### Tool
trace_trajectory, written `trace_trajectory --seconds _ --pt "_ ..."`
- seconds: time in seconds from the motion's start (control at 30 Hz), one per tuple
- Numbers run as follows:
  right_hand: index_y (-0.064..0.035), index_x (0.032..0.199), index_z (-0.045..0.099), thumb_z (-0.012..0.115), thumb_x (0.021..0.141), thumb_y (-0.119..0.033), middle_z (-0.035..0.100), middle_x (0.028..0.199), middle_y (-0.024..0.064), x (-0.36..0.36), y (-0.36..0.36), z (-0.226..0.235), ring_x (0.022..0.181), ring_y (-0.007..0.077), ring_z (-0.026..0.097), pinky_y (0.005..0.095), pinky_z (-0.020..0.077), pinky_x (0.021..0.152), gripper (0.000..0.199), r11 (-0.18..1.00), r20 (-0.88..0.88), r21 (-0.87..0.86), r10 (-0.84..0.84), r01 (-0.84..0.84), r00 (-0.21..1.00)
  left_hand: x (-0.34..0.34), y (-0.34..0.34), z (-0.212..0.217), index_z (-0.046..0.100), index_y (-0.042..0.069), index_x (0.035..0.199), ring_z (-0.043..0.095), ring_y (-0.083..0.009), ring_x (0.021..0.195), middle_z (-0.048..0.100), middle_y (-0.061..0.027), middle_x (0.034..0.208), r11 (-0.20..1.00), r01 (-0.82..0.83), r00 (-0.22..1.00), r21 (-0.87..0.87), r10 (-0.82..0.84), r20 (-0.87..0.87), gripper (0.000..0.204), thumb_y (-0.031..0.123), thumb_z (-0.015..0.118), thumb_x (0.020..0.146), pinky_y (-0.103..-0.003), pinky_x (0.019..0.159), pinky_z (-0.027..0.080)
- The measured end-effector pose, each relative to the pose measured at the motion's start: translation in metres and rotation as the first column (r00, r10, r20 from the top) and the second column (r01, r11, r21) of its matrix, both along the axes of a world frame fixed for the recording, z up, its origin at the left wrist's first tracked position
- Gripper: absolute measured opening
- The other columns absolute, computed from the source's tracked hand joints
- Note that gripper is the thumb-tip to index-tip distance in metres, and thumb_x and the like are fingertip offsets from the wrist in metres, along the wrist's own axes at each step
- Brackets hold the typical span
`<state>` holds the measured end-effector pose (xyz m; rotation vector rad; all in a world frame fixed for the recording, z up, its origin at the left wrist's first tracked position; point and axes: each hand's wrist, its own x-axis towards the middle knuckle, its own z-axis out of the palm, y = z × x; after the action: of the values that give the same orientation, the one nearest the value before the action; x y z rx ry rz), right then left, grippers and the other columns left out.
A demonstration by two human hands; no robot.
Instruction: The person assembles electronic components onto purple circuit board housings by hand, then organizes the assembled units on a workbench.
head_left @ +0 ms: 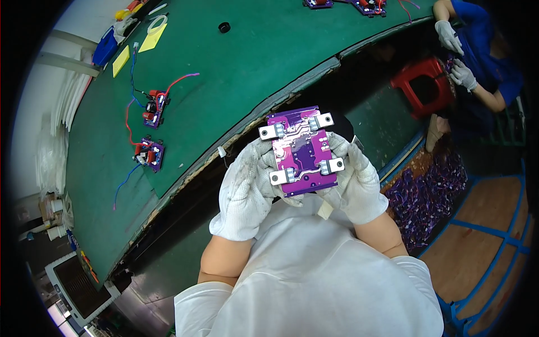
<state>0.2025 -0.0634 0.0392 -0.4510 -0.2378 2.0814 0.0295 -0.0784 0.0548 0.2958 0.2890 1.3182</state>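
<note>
A purple circuit board (304, 153) is held up in front of my chest, its soldered side facing up. Flat metal-tabbed transistors stick out from its left and right edges. My left hand (246, 185), in a white knitted glove, grips the board's left side, with the fingers partly beneath it. On the opposite side my right hand (359, 182), gloved alike, holds the right edge. A small pale connector (325, 210) hangs below the board near my right hand. The underside of the board is hidden.
On the green table (236, 73) lie two wired boards (155, 108), yellow paper slips (152, 37) and a small black ring (224, 27). At right are a red stool (422, 87), a heap of purple boards (429, 196) and a co-worker in blue (477, 50) with gloved hands.
</note>
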Motion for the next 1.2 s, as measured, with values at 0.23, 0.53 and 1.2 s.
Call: trace_trajectory --seconds 0.23,0.53,1.2 --pt "0.0014 0.118 0.045 0.062 0.082 -0.026 0.061 0.1 0.0096 0.0 0.006 0.013 0.081 0.0125 0.064 0.0238 0.054 0.063 0.048 0.986 0.152 0.165 -0.01 -0.015 0.988 -0.007 -0.001 0.021 0.035 -0.011 0.129 0.059 -0.0145 0.077 0.059 -0.0148 0.095 0.989 -0.068 0.6 0.13 0.145 -0.787 0.064 0.043 0.04 0.095 -0.019 0.066 0.046" --pt "0.0012 0.117 0.047 0.06 0.085 -0.024 0.062 0.089 0.0059 -0.015 0.008 0.026 0.07 0.0082 0.06 0.0186 0.0486 0.058 0.043 0.975 0.216 0.17 0.107 -0.146 0.971 0.022 0.005 0.016 0.032 -0.006 0.131 0.052 -0.022 0.109 0.05 -0.0155 0.12 0.749 -0.484 0.273 0.453 0.621 -0.735 0.053 0.034 0.039 0.097 -0.037 0.096 0.043" --pt "0.0031 0.132 0.036 0.059 0.086 -0.026 0.062 0.093 0.012 -0.035 0.035 0.013 0.049 0.0075 0.049 0.0189 0.0405 0.048 0.059 0.873 0.418 0.208 0.328 -0.44 0.847 -0.072 0.047 0.009 0.063 0.001 0.096 0.064 -0.0228 0.062 0.065 -0.0142 0.072 0.905 0.045 -0.067 0.424 0.426 -0.902 0.04 0.038 0.049 0.089 -0.035 0.054 0.05"
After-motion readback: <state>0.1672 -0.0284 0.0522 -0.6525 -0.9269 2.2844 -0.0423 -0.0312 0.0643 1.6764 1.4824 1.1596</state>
